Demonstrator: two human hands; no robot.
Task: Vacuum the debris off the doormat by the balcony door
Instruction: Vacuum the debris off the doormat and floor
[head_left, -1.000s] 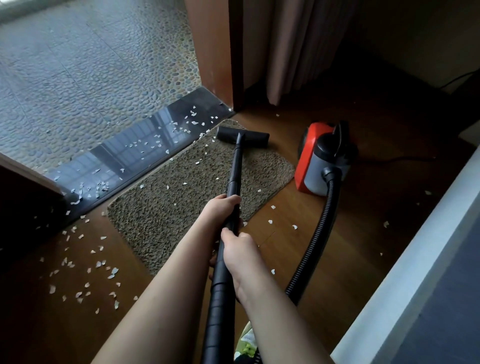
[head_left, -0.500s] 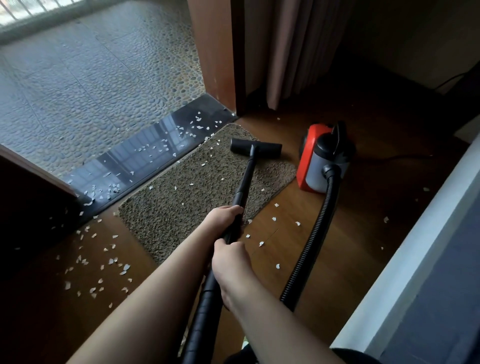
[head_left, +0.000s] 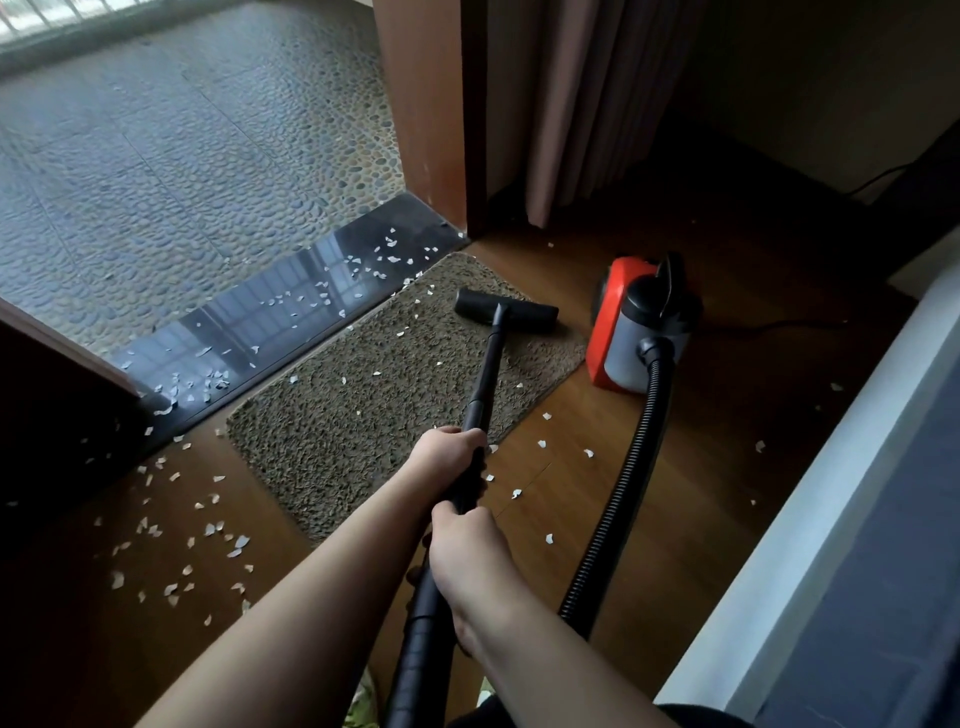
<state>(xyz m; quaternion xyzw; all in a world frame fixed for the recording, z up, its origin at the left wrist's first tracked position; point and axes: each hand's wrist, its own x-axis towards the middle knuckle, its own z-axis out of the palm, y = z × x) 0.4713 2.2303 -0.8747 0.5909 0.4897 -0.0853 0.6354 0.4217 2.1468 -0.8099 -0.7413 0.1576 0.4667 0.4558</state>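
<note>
black wand (head_left: 480, 400) gripped by both closed hands, left hand (head_left: 451, 457) farther, right hand (head_left: 470, 556) nearer; nozzle (head_left: 506, 310) on far-right doormat (head_left: 363, 410).

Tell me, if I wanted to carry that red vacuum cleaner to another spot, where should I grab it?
Probably by the black handle on top of the vacuum cleaner, coming down from above. It arches clear of the rounded red and grey body, which looks too smooth and bulky for one hand. Reach from the side away from the hose, which plugs into the near face and trails across the floor.
</note>
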